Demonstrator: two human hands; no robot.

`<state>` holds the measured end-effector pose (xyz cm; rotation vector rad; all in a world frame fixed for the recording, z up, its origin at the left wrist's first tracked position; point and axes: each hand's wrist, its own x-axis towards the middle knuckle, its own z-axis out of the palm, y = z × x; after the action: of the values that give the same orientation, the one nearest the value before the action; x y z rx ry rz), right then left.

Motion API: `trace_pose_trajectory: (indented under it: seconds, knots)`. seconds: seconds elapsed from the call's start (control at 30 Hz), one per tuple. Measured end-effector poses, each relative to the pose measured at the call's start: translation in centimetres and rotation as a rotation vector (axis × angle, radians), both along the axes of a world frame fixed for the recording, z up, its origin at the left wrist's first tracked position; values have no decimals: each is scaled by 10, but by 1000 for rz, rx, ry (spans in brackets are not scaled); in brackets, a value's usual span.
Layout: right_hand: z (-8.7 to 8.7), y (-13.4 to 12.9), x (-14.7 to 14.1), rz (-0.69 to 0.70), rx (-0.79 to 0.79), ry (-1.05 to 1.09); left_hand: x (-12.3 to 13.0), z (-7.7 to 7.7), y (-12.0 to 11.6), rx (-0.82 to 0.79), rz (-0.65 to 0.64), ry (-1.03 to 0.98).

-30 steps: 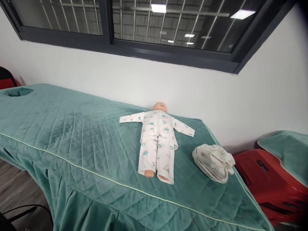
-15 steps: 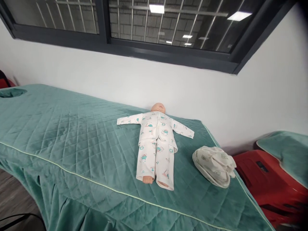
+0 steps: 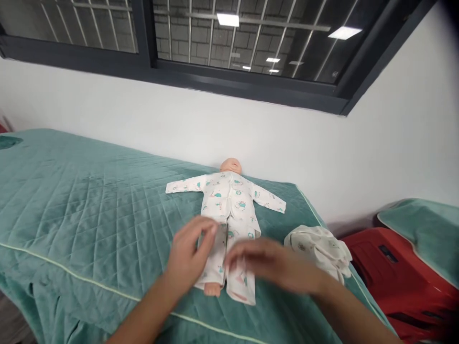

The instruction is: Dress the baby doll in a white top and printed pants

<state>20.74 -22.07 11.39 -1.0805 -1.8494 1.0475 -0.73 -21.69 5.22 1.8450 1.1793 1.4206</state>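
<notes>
A baby doll (image 3: 231,166) lies on its back on the green quilted bed cover (image 3: 118,205), head toward the wall. It wears a white printed jacket (image 3: 229,196) with sleeves spread wide and matching trousers (image 3: 241,284); one foot shows below a leg. My left hand (image 3: 191,248) hovers over one trouser leg, fingers curved and thumb apart, holding nothing. Over the other leg is my right hand (image 3: 263,263), smeared by motion, its fingers bent; I cannot make out anything in it. Whether either hand touches the cloth is unclear.
A crumpled white patterned cloth (image 3: 321,248) lies right of the doll, partly behind my right hand. Beyond the bed's right end stand red plastic chairs or stools (image 3: 387,272) with green fabric (image 3: 423,234) on top. The white wall (image 3: 161,124) and dark window frame (image 3: 244,88) rise behind.
Both my hands have come into view from below and now hover over the doll's legs. The camera view has shifted slightly. Doll and cloth lie as before.
</notes>
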Motion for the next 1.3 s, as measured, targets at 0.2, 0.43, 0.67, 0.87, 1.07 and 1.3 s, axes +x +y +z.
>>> trace_pose_trajectory:
  seconds: [0.2, 0.43, 0.67, 0.87, 1.07, 1.3]
  knots:
    - [-27, 161, -3, -621, 325, 139, 51, 11, 180, 78, 91, 180]
    - [-78, 205, 14, -540, 96, -98, 67, -20, 238, -52, -87, 235]
    - [-70, 198, 9, -565, 7, -11, 67, -20, 235, -73, -124, 178]
    - [-74, 199, 9, -529, 59, -12, 68, -19, 236, -73, -124, 178]
    - [-76, 201, 12, -477, 133, -48, 68, -16, 234, -58, -134, 185]
    - [-79, 202, 12, -473, 167, -50, 69, -15, 233, -97, -130, 196]
